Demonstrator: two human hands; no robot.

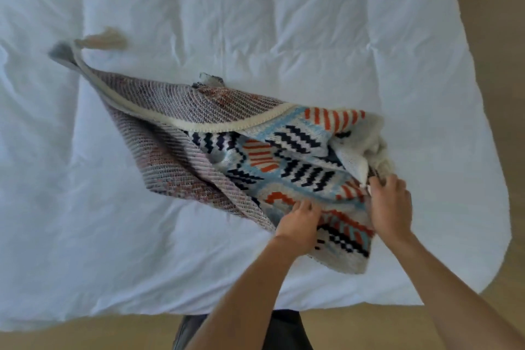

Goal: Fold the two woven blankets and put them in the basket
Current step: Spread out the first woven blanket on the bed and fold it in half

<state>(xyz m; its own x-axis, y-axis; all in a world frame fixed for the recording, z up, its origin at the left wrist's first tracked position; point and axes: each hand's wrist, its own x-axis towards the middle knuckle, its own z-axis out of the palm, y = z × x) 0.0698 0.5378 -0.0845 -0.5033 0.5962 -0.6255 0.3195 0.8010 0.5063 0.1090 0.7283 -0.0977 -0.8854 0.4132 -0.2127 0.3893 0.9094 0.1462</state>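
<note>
— What have you got on the head camera? Start with the blanket.

— I see 1 woven blanket [284,156], lying across the middle of a white duvet [284,23]. It is partly doubled over. The upper flap shows the dull, striped grey-pink underside, edged with a cream border [227,126]. Below that flap I get the patterned face: orange, navy and pale blue blocks on white.

— Which way does it run?

— From a pointed corner at far left, down to a bunched end near the right. That far corner carries tassels [105,40], 1 beige and 1 grey as far as I can tell; they are blurred on my screen.

— And the hands?

— Both are on the near right end. The left hand [298,221] has its fingers curled into the fabric at the lower edge and is grasping it. The right hand [390,207] clutches the gathered cloth at the right end, fingers folded around it. The 2 hands sit near each other, with patterned cloth between them.

— Anything around that?

— The duvet is creased and spreads wide on every side of the blanket. Tan floor [483,37] shows along the right and bottom, and dark trousers [284,324] at the bottom edge.
</note>
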